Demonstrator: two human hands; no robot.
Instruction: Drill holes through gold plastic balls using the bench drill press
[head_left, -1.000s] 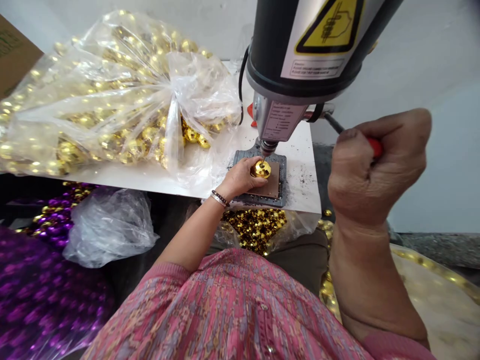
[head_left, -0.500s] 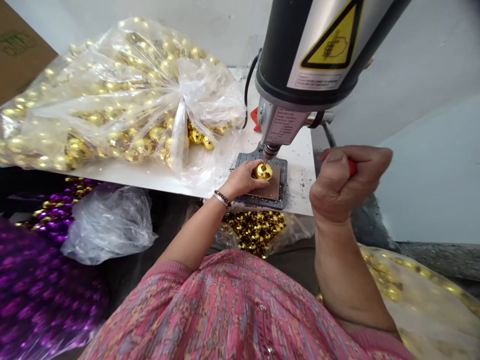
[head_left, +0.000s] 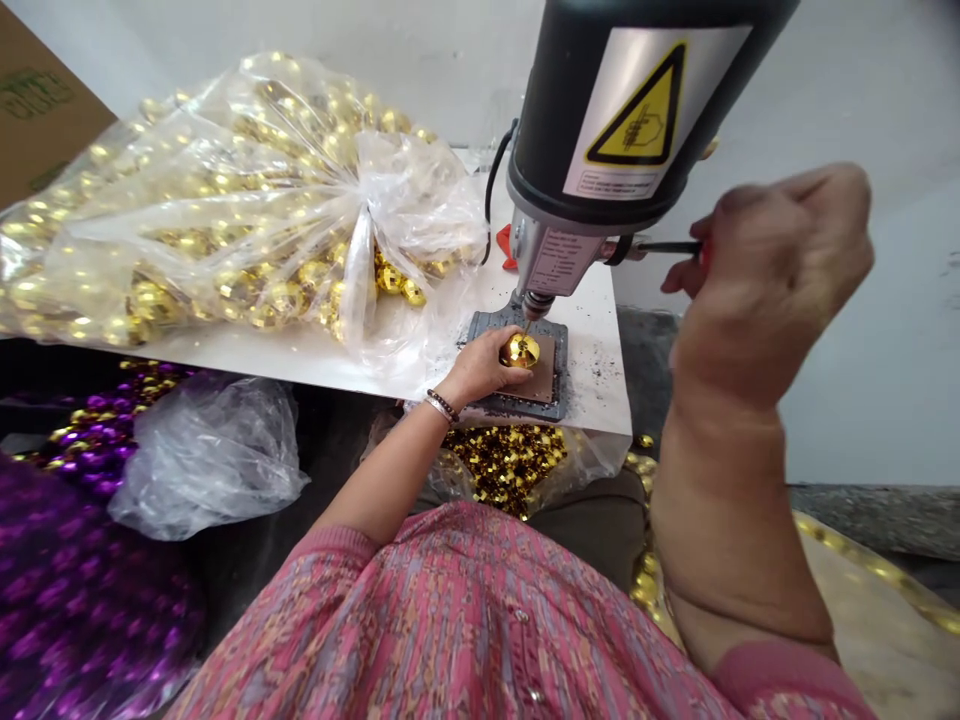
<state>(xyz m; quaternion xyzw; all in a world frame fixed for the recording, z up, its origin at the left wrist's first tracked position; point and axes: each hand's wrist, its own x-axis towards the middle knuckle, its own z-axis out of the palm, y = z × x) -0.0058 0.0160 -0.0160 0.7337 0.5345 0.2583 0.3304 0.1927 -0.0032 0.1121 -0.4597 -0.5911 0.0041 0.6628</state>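
Observation:
Between the thumb and fingers of my left hand [head_left: 486, 366] is a shiny gold faceted ball [head_left: 523, 350]. It rests on a brown board [head_left: 536, 384] over the grey base [head_left: 559, 395] of a bench drill press [head_left: 592, 130]. The thin drill bit [head_left: 527, 325] points down at the ball's top; whether it touches I cannot tell. My right hand [head_left: 780, 280], raised at the right, is closed round the red knob of the drill press's lever [head_left: 671, 247]. Most of the knob is hidden by the fingers.
A large clear bag of gold balls [head_left: 247, 220] lies on the white table [head_left: 360, 375]. Below the table edge, an open bag holds small gold balls [head_left: 510, 460]. Purple balls [head_left: 90, 590] and a crumpled plastic bag [head_left: 214, 450] are at left. A black cable [head_left: 497, 180] hangs behind the drill.
My right hand has moved up and to the right with the lever knob, uncovering the lever's rod. My left hand still holds the gold ball beneath the bit. The view has shifted slightly.

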